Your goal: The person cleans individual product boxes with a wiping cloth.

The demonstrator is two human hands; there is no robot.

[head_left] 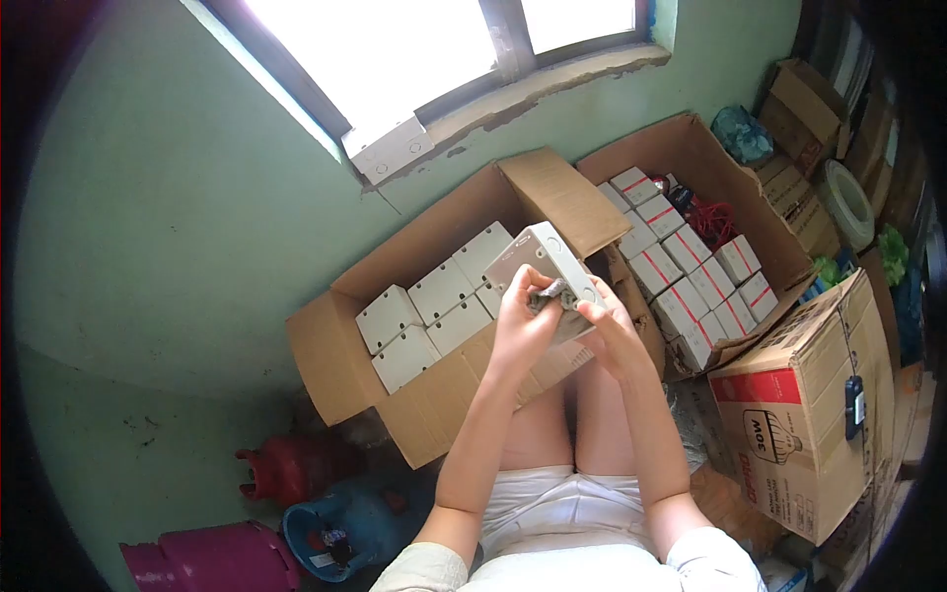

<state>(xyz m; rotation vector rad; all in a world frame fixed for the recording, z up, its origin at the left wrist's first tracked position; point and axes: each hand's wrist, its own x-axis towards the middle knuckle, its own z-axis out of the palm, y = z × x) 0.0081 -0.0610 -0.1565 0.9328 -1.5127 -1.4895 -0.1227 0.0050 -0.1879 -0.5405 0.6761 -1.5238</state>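
Observation:
A white plastic electrical junction box [562,257] with round knockouts is held up in front of me, its open side facing me. My right hand [614,331] is closed on the box's lower right edge. My left hand [525,316] is closed at the box's opening, its fingers pinching a small crumpled grey bundle [552,294], perhaps a cloth or a plastic bag; I cannot make out which. Beneath my hands lies an open cardboard carton [449,400] holding several white boxes [441,293] in rows.
Another open carton [641,148] holds several small white boxes [683,247] with red stripes and red wire [712,225]. A printed carton [789,474] stands at right. Another junction box [390,150] sits on the windowsill. Red [296,466], blue [345,523] and purple [212,560] gas cylinders stand lower left.

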